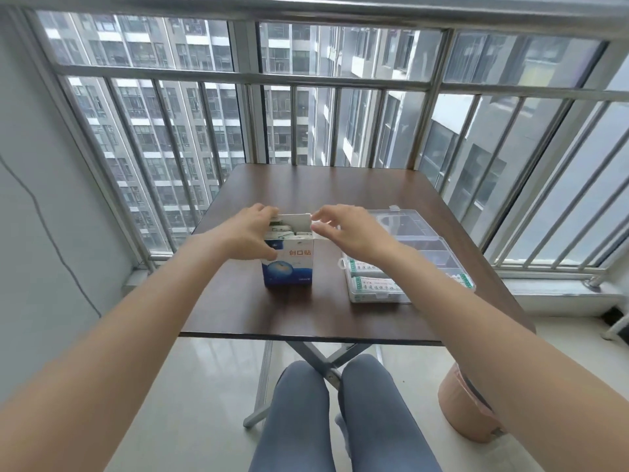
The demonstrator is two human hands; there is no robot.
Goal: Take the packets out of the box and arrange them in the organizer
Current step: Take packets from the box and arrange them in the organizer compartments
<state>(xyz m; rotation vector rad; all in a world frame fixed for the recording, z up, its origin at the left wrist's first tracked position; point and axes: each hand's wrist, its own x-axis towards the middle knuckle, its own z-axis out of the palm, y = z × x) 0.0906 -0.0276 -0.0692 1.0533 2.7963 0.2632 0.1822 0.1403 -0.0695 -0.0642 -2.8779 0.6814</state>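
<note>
A blue and white box (288,270) stands upright on the brown table (306,315), its top open and its white lid flap raised. Packets (287,232) fill its open top. My left hand (252,229) grips the box's upper left side, fingers curled over the top edge and thumb on the front. My right hand (347,228) pinches the right end of the flap between thumb and forefinger. A clear plastic organizer (406,267) lies open to the right, holding packets with green and white labels (371,279) in its near compartments.
The organizer's clear lid (398,221) lies flat behind it. A metal window railing (306,80) stands just beyond the table's far edge. A tan bin (466,407) sits on the floor at the right. My knees (326,403) are under the table's near edge.
</note>
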